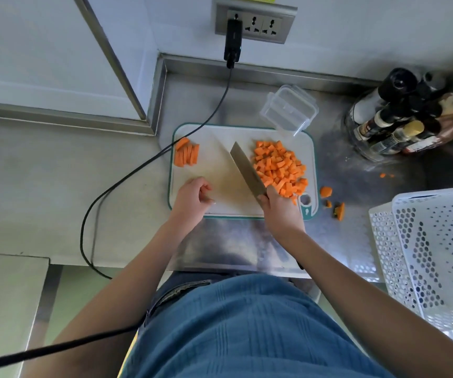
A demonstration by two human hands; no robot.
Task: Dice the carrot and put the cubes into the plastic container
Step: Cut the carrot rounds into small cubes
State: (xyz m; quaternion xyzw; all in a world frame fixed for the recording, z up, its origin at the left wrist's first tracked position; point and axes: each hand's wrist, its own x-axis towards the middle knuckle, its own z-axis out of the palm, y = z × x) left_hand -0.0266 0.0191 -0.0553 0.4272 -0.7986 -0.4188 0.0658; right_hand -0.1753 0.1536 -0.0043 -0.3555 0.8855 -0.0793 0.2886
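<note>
A white cutting board [220,170] with a teal rim lies on the steel counter. A heap of orange carrot cubes [281,167] covers its right half. Several carrot sticks [186,156] lie together at its far left corner. My right hand [281,210] grips the handle of a broad knife [247,169], whose blade lies against the left side of the cube heap. My left hand [194,199] hovers over the board's near left part with loosely curled fingers, holding nothing. A clear plastic container [289,109] stands tilted just beyond the board's far right corner.
Carrot end scraps [334,201] lie on the counter right of the board. A holder of sauce bottles [400,118] stands at the far right. Two white perforated baskets [432,249] sit at the near right. A black cable [149,162] runs from the wall socket across the board's left corner.
</note>
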